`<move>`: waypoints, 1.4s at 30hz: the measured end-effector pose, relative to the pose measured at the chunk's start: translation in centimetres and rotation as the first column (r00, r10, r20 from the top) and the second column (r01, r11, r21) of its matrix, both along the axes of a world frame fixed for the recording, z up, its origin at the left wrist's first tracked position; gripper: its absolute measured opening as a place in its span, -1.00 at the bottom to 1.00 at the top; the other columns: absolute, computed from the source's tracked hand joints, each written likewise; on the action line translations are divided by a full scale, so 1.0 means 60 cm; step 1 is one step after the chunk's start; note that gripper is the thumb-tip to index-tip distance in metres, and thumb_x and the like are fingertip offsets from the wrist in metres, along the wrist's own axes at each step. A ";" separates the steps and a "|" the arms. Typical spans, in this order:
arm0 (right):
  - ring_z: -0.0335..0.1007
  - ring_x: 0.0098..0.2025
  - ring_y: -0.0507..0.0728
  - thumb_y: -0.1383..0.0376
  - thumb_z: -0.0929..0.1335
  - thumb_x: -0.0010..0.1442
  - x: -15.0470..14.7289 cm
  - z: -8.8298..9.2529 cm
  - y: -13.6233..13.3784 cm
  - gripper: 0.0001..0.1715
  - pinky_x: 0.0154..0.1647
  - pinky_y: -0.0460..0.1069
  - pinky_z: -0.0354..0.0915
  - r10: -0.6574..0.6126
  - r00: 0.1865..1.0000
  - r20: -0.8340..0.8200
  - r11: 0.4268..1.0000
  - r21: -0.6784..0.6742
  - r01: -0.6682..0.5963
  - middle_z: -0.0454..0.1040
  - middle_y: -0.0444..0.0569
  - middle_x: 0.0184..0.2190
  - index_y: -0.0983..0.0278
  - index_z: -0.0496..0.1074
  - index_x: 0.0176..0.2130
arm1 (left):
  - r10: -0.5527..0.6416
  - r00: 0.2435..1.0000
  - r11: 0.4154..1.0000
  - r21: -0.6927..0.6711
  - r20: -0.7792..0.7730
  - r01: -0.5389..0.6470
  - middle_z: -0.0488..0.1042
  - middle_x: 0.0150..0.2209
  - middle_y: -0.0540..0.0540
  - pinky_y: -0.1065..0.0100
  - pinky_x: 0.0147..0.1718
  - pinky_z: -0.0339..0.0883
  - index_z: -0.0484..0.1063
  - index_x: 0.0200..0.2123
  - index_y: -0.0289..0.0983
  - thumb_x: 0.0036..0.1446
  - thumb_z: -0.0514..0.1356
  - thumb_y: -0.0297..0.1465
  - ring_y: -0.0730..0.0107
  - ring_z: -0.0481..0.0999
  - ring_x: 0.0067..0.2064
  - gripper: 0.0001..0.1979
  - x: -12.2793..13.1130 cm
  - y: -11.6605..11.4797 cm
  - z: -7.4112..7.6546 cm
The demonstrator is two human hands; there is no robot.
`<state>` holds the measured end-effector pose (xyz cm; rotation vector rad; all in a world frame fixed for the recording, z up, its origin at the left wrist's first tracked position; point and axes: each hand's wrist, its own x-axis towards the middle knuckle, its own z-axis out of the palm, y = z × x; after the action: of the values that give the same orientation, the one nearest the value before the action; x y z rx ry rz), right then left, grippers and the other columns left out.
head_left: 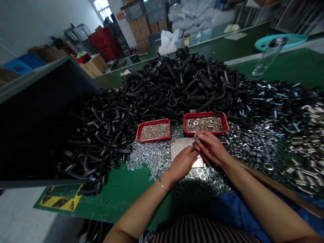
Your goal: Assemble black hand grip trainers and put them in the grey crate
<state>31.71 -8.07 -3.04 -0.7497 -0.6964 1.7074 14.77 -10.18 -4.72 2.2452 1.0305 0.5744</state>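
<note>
"Where can the left hand go?"

"Down and left, over bare green bench. Wide open!"

"And the right hand?"

"Boxed in! A red tray sits just ahead, black hooks heaped behind it, washers scattered along its right, a metal plate underneath."

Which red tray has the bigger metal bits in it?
The red tray nearer the right hand, on the right. Its metal pieces look longer and coarser than the fine little bits in the other red tray.
</note>
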 end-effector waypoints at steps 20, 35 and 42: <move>0.24 -0.52 -0.02 0.09 0.48 0.14 0.005 -0.026 -0.002 -0.67 -0.49 -0.09 0.22 -0.014 0.994 0.113 0.997 0.074 0.005 0.37 -0.22 -0.49 0.20 0.39 -0.21 | 0.403 0.901 0.908 -0.190 0.160 -0.372 0.48 -0.30 -0.05 0.33 -0.21 0.34 0.45 -0.23 -0.25 0.23 0.17 -0.43 0.34 0.47 -0.27 -0.94 -0.004 -0.005 -0.011; 0.16 -0.53 -0.03 0.16 0.47 0.15 -0.015 -0.030 -0.009 -0.73 -0.50 -0.08 0.22 0.030 0.998 0.054 0.999 0.024 -0.032 0.33 -0.23 -0.53 0.22 0.35 -0.27 | 0.082 0.926 0.995 -0.021 -0.369 -0.096 0.46 -0.18 -0.17 0.27 -0.21 0.35 0.45 -0.10 -0.26 0.31 0.15 -0.35 0.23 0.48 -0.20 -0.84 -0.025 -0.135 -0.009; 0.19 -0.54 -0.03 0.14 0.47 0.14 -0.016 -0.030 -0.011 -0.69 -0.52 -0.08 0.23 0.020 0.994 0.112 0.999 0.026 -0.023 0.35 -0.24 -0.53 0.23 0.36 -0.24 | 0.180 0.960 0.979 -0.050 -0.216 -0.195 0.51 -0.23 -0.13 0.29 -0.12 0.36 0.50 -0.20 -0.26 0.33 0.10 -0.39 0.27 0.51 -0.17 -0.83 -0.017 -0.097 -0.010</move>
<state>30.74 -8.70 -4.84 -0.8261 -0.8057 1.6817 13.73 -16.00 -5.31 2.1939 1.3601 0.3762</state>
